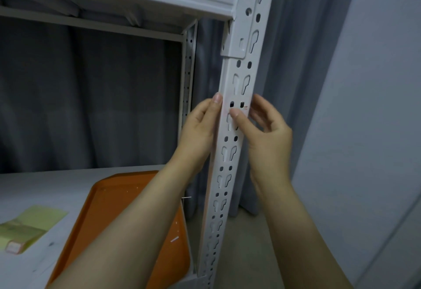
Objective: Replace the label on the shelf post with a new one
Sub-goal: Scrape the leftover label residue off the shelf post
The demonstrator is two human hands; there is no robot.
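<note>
- Shelf board [34, 186]: yellow-green sheet [34, 225] far left, orange tray [118, 209] just beside it.
- Left grip [200, 127]: thumb flat along left edge of shelf post [227, 163]; fingers hidden behind post, clasp cannot be told.
- Label [237, 98]: pale, faint red marks, on post face between both hands.
- Right grip [266, 129]: released; thumb tip presses label, fingers loose, off the post.
- Grey curtain [91, 106] behind; pale wall [376, 106] right.

Left hand [198, 127], right hand [267, 132], both upraised

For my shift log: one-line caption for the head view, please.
Left hand holds the shelf post edge; right hand presses a pale label on its face; orange tray below.
</note>
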